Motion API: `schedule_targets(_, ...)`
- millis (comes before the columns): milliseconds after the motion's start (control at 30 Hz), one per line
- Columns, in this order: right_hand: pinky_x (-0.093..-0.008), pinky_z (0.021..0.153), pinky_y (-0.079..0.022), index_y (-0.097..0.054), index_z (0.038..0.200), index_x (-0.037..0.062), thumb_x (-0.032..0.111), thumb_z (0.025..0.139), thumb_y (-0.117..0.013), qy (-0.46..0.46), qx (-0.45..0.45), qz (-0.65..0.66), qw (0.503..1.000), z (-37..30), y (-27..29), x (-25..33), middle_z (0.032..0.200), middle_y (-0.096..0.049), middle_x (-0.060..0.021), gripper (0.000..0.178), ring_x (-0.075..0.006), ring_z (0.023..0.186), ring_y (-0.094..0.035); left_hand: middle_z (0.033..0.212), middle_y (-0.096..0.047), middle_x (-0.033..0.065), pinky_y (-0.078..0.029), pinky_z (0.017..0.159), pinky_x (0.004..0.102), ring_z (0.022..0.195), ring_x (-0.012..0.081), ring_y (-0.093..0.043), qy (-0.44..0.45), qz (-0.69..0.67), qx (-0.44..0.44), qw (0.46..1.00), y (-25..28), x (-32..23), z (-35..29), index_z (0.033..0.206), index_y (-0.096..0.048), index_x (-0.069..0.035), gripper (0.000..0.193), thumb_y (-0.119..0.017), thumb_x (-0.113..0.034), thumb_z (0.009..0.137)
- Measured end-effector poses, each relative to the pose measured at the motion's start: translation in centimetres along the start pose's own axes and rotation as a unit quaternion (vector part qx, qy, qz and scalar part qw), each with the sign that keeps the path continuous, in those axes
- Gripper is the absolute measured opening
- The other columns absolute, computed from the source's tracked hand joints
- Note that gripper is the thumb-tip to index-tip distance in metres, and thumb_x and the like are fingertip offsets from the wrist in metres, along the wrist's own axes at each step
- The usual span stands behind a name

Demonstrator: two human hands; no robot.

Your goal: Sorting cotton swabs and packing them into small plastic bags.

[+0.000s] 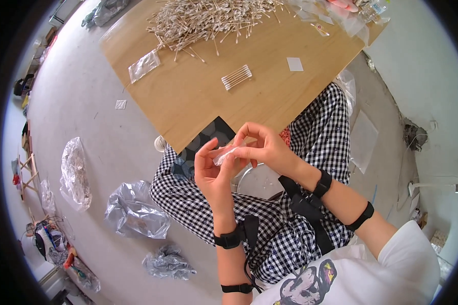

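Note:
Above my lap, close to the near corner of the wooden table [269, 61], both hands are closed on a small, crumpled, clear-and-white plastic bag [224, 156]. My left hand [213, 170] pinches it from the left between thumb and fingers. From the right, my right hand [263, 147] grips its other side with thumb and bent fingers, which partly hide it. What the bag contains, if anything, I cannot make out. A neat row of several cotton swabs [236, 78] lies on the table beyond my hands. A big loose heap of cotton swabs [203, 23] covers the far side.
On the table lie a flat clear bag [144, 66], a white square card [294, 64] and, at the far right, a plastic bottle [374, 10]. A dark hexagon-patterned board [203, 140] is at the near corner. Crumpled plastic bags [137, 211] litter the floor at left.

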State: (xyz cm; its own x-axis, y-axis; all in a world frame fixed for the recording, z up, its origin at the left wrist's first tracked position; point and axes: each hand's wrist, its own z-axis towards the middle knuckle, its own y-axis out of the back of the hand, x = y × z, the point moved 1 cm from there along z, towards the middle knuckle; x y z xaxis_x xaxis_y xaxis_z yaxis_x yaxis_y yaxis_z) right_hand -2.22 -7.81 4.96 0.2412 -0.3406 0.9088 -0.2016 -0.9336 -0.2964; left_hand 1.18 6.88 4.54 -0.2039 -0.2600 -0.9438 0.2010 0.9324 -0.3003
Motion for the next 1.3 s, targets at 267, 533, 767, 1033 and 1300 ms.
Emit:
schedule_targets(267,-0.0209,0.052,-0.048,-0.061,0.092,0.0039,0.016,0.088,-0.071,-0.065,0.038,0.042,0.996,0.1,0.4,0.5,0.084,-0.067,-0.0024,0.017,-0.0108,0.073,-0.068,0.109,-0.070,0.0158,-0.047,0.097,0.0323,0.101,0.0178,-0.066,0.042,-0.017,0.003,0.999,0.8,0.5,-0.2,0.128,-0.055,0.004,0.039,-0.064,-0.007,0.092)
schedule_targets(533,-0.0226,0.056,-0.051,-0.063,0.097,0.0027,0.017,0.089,-0.068,-0.016,0.008,-0.016,1.000,0.8,0.6,1.3,0.088,-0.067,-0.0041,0.017,-0.0097,0.075,-0.067,0.114,-0.068,0.0110,-0.050,0.088,0.0246,0.099,0.0132,-0.065,0.022,0.016,0.062,0.998,1.2,0.7,0.5,0.126,-0.060,0.002,0.033,-0.062,-0.007,0.094)
schedule_targets(767,-0.0218,0.070,-0.053,-0.065,0.096,0.0026,0.013,0.090,-0.067,0.120,-0.028,-0.103,0.987,1.1,0.4,-0.5,0.090,-0.067,-0.0027,0.012,-0.0070,0.080,-0.061,0.107,-0.070,0.0086,-0.050,0.087,0.0265,0.097,0.0144,-0.064,-0.036,0.110,0.048,0.992,0.7,0.1,0.7,0.112,-0.068,0.002,0.023,-0.066,-0.005,0.090)
schedule_targets(1033,-0.0225,0.055,-0.051,-0.062,0.095,0.0041,0.012,0.092,-0.067,0.049,-0.007,-0.086,0.995,-2.8,-1.4,-0.1,0.083,-0.069,-0.0051,0.010,-0.0130,0.070,-0.069,0.099,-0.071,0.0117,-0.052,0.082,0.0287,0.095,0.0213,-0.067,-0.195,0.255,0.001,0.947,2.4,-1.1,-3.2,0.099,-0.072,0.000,0.014,-0.068,-0.005,0.087)
schedule_targets(1300,-0.0255,0.058,-0.056,-0.060,0.097,0.0006,0.001,0.090,-0.064,0.234,0.139,-0.390,0.880,-9.0,-1.4,2.9,0.091,-0.069,-0.0097,0.008,-0.0151,0.079,-0.069,0.089,-0.070,0.0088,-0.052,0.070,0.0289,0.080,0.0191,-0.066,-0.139,0.269,0.137,0.943,3.2,-4.4,-9.1,0.097,-0.073,-0.003,0.012,-0.072,-0.008,0.085)
